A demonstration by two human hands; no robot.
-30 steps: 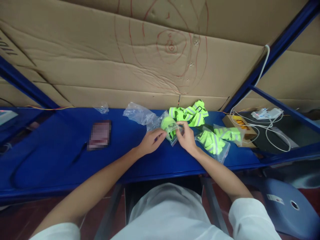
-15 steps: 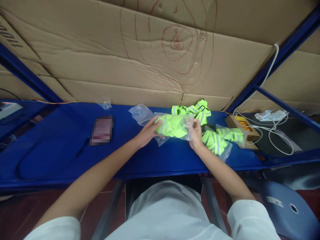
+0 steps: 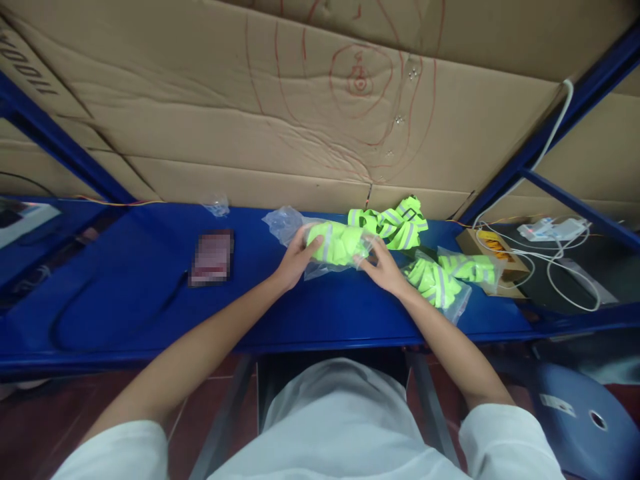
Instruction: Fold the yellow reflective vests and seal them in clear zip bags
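Observation:
Between my two hands is a clear plastic bag (image 3: 336, 243) with a folded neon-yellow reflective strap inside, grey stripes showing through. My left hand (image 3: 295, 259) grips its left end, thumb on top. At the right end, my right hand (image 3: 381, 265) pinches the bag with thumb and fingers. Just behind lie loose reflective straps (image 3: 400, 223) with a dark buckle. To the right of my right hand rest two more bagged reflective straps, one nearer me (image 3: 434, 283) and one farther right (image 3: 470, 268). Clear empty plastic bags (image 3: 284, 223) lie behind my left hand.
A pixelated flat rectangular item (image 3: 212, 259) lies on the blue table (image 3: 150, 280) at left, a dark cable beside it. An open cardboard box (image 3: 505, 263), white cables and a power strip (image 3: 553, 229) are on the right. Cardboard (image 3: 200, 120) walls the back; a blue stool (image 3: 585, 420) stands lower right.
My right hand has shifted from the bag's right edge inward onto the bag. The bag has come slightly lower and flatter between both hands. The view has shifted a little.

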